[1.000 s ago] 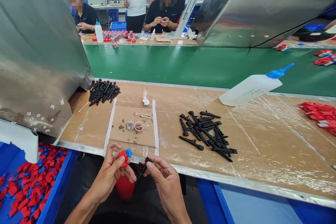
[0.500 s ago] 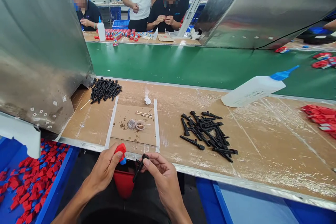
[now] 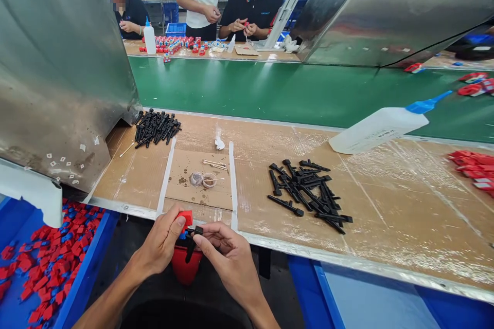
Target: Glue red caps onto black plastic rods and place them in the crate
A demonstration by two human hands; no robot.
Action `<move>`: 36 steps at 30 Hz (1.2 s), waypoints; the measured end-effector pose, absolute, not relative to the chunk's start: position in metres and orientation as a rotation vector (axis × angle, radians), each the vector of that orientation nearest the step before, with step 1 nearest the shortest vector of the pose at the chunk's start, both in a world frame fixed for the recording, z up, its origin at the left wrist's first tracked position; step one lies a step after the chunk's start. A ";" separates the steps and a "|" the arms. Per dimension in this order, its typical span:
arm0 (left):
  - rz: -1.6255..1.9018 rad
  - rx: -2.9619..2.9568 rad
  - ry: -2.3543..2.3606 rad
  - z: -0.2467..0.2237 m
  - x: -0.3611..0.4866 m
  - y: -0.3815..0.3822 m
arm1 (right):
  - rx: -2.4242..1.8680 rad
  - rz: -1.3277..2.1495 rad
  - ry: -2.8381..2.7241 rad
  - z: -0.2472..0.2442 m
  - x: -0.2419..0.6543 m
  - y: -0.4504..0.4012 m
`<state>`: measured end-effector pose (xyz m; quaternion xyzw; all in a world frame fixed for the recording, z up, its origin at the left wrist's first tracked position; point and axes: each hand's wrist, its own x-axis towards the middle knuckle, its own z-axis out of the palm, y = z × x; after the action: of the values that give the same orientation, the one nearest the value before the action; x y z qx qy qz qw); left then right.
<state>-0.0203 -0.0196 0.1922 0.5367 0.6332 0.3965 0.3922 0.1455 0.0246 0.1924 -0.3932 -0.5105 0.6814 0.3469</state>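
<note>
Between thumb and fingers, my left hand point(image 3: 160, 239) grips a small red and blue plastic part point(image 3: 187, 218). My right hand point(image 3: 227, 254) pinches a black plastic stick point(image 3: 190, 250) with a blocky head and a side peg. The peg end meets the blue side of the red part; whether it has entered it is hidden. Both hands are just in front of the table edge. On the table, a pile of similar black sticks point(image 3: 304, 190) lies to the right, and another pile point(image 3: 157, 127) at the back left.
A cardboard sheet point(image 3: 177, 157) carries small round tubs point(image 3: 209, 180) and cotton swabs point(image 3: 214, 164). A white bottle with a blue nozzle point(image 3: 380, 128) leans at the right. A blue bin point(image 3: 83, 272) at lower left holds red and blue parts. Beyond the green belt point(image 3: 247, 82), several people work.
The two hands have come closer together, bringing the black stick against the blue side of the red part. The camera view has shifted slightly.
</note>
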 end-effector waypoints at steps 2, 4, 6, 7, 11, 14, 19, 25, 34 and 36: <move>1.078 1.317 1.592 0.191 -0.016 -0.017 | -1.009 1.790 -1.297 0.194 0.143 0.025; 1.139 1.296 1.584 0.192 -0.013 -0.015 | -1.014 1.793 -1.274 0.196 0.142 0.025; 1.150 1.298 1.571 0.193 -0.012 -0.012 | -1.024 1.776 -1.288 0.196 0.141 0.025; 1.139 1.307 1.566 0.194 -0.012 -0.011 | -1.026 1.758 -1.307 0.196 0.140 0.025; 1.065 1.363 1.569 0.194 -0.015 -0.009 | -1.011 1.689 -1.415 0.196 0.139 0.026; 1.051 1.396 1.555 0.191 -0.015 -0.009 | -1.002 1.699 -1.431 0.197 0.137 0.026; 1.134 1.352 1.521 0.190 -0.012 -0.008 | -1.008 1.850 -1.217 0.190 0.134 0.022; 1.119 1.211 1.248 0.209 -0.012 -0.006 | -0.862 2.033 -0.998 0.181 0.138 0.025; 1.076 1.439 1.255 0.210 -0.012 -0.014 | -0.868 1.763 -1.282 0.178 0.155 0.025; 0.970 1.579 1.277 0.210 -0.012 -0.020 | -0.890 1.656 -1.279 0.177 0.161 0.027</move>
<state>-0.0124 -0.0201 0.2096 0.6331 0.5120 0.3888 0.4311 0.1608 0.0270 0.1774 -0.3551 -0.5105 0.6607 0.4204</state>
